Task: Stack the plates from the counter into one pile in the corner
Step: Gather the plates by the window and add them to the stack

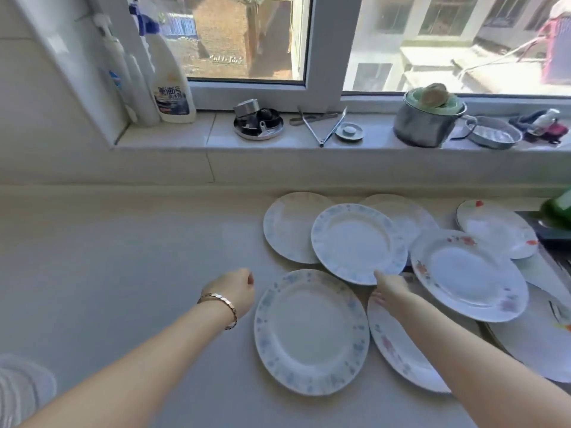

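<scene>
Stretching wide and pale, the counter [123, 257] runs under a big window [247, 35] with sun coming in. Plates lie spread out on it, and none are piled in the corner yet.

The middle plate [358, 247] has a blue rim. It leans on the plates around it. Behind it to the left is a pale plate [285, 227], partly under it. Behind it to the right, another plate [404, 211] peeks out. Right of it sits a red-flower plate [469, 273], and past that a far plate [497, 228]. In front of the middle plate lies a blue-flower plate [312, 332], flat, just beside a pink-flower plate [398, 344] that slips under the arm.

The right hand [389, 288] is at the front edge of the middle plate. Its thumb touches the rim. I cannot tell if the fingers pinch it from below.

The left hand [234, 291] is left of the middle plate and nearer to the person, over the counter. Its fingers are curled in and hold nothing. A bracelet [219, 310] is on the wrist.

Left of the middle plate, open counter goes all the way to the wall. Far behind it, on the sill [173, 137], stand a spray bottle [173, 88], tongs [327, 125] and a pot [426, 125].
</scene>
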`<state>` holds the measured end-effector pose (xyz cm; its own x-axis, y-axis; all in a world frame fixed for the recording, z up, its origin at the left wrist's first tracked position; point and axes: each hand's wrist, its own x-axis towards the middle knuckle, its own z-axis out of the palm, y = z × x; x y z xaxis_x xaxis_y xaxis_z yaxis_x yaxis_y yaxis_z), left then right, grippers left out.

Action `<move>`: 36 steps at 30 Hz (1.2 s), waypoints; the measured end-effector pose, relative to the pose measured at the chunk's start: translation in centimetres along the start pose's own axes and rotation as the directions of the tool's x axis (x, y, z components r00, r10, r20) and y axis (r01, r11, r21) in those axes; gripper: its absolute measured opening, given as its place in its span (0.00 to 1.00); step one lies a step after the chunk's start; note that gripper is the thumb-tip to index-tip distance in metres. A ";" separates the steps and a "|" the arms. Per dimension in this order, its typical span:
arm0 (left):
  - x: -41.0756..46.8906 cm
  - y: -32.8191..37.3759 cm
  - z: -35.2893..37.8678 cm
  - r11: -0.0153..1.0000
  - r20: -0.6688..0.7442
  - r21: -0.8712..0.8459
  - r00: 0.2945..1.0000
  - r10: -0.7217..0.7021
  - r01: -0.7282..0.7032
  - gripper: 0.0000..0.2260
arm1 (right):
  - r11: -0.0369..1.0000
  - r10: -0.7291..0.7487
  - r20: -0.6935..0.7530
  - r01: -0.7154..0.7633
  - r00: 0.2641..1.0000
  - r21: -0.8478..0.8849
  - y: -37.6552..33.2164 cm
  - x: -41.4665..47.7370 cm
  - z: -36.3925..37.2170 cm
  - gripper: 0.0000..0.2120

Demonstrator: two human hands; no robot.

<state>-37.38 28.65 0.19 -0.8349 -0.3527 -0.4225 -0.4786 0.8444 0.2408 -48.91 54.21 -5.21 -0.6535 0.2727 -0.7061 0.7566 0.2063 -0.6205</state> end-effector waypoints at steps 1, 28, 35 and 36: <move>0.3 0.3 0.1 1.000 -0.004 -0.003 1.000 -0.023 0.023 0.10 | 0.991 0.053 0.035 -0.057 0.998 0.124 -0.2 1.0 0.1 0.23; -6.5 -16.1 -4.6 0.937 -0.283 -0.144 0.895 -0.346 0.317 0.12 | 0.923 -0.125 0.532 -0.099 0.837 0.372 1.5 -8.2 8.3 0.12; -14.4 -30.9 -8.5 0.879 -0.396 -0.246 0.786 -0.475 0.408 0.12 | 0.988 -0.091 0.725 -0.032 0.683 0.154 3.2 -19.5 21.0 0.08; -15.5 -33.2 -8.9 0.868 -0.414 -0.264 0.763 -0.497 0.422 0.12 | 0.993 -0.082 0.751 -0.014 0.655 0.121 3.7 -21.1 22.8 0.08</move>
<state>-10.98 2.51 6.52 -0.5117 -0.8555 -0.0798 -0.8390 0.4775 0.2610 -32.92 27.77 -0.39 -0.5078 -0.5446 -0.6674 0.7570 0.0876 -0.6475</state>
